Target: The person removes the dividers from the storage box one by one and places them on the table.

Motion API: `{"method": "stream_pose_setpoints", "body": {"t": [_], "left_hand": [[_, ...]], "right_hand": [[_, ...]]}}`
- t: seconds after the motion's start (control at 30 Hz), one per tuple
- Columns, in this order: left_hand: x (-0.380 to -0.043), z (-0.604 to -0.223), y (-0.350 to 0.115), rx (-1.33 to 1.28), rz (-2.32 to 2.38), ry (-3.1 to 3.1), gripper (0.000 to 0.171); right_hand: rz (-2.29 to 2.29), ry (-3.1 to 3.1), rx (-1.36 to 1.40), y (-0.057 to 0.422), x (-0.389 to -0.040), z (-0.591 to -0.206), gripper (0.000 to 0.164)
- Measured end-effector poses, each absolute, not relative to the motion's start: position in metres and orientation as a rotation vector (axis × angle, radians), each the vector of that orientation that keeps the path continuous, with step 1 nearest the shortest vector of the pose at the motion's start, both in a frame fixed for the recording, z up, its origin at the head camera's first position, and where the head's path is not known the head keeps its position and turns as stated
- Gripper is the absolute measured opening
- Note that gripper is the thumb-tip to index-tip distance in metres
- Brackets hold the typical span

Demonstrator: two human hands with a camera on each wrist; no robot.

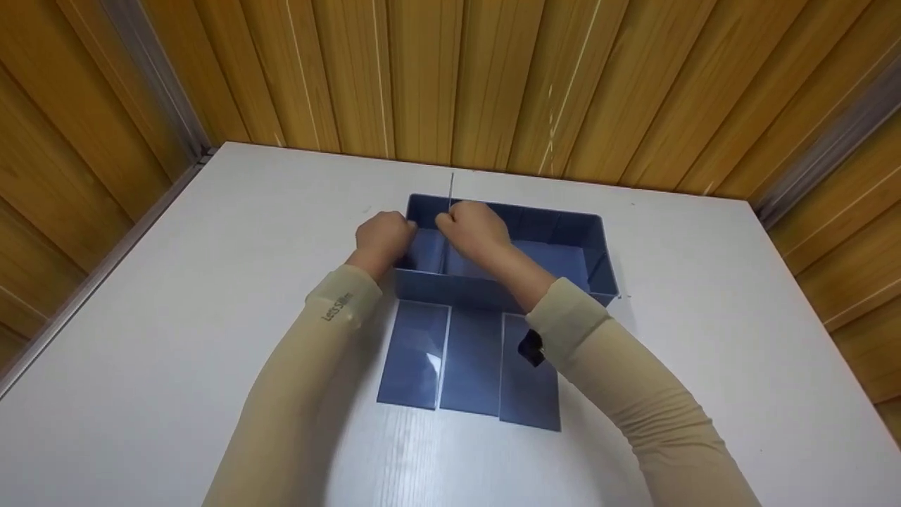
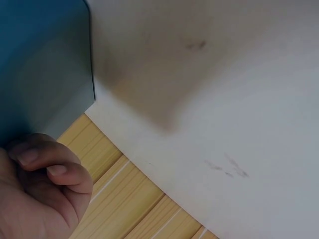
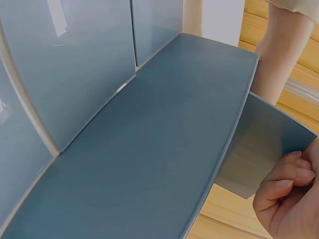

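Note:
A dark blue open-topped box (image 1: 440, 285) sits in front of me. My left hand (image 1: 384, 236) is at its left end, fingers curled and gripping the end wall; in the left wrist view, the curled fingers (image 2: 67, 167) lie against the blue wall (image 2: 55, 74). My right hand (image 1: 479, 229) pinches the edge of a thin blue divider (image 1: 451, 189). This divider stands upright across the left part of the box, one corner rising above the back rim. From the right wrist, the divider (image 3: 266, 144) shows beyond the box's front wall (image 3: 164, 124), its corner by the curled fingers.
Three flat blue panels (image 1: 470, 362) lie side by side on the white table (image 1: 211, 338), just in front of the box. A wood-patterned wall (image 1: 493, 84) stands behind the table. A small black object (image 1: 531, 348) is at my right cuff.

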State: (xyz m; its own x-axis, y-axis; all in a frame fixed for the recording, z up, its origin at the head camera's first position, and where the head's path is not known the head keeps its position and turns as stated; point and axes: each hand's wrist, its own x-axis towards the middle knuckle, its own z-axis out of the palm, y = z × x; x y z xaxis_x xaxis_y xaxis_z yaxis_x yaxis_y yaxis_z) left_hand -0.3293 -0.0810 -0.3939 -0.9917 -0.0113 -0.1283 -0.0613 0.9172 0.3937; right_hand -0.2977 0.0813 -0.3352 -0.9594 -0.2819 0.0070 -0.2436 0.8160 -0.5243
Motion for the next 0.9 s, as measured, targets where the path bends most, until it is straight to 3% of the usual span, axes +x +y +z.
{"method": "stream_pose_setpoints", "body": {"t": [0.57,0.9], "left_hand": [[-0.325,-0.394,-0.082,-0.101,0.592,2.995,0.041],[-0.328,-0.395,-0.076,-0.06,0.628,2.97,0.042]], "right_hand": [[-0.741,3.087,-0.541,0.066,-0.285,-0.325,0.044],[-1.016,3.042,-0.555,0.107,-0.271,-0.297,0.041]]}}
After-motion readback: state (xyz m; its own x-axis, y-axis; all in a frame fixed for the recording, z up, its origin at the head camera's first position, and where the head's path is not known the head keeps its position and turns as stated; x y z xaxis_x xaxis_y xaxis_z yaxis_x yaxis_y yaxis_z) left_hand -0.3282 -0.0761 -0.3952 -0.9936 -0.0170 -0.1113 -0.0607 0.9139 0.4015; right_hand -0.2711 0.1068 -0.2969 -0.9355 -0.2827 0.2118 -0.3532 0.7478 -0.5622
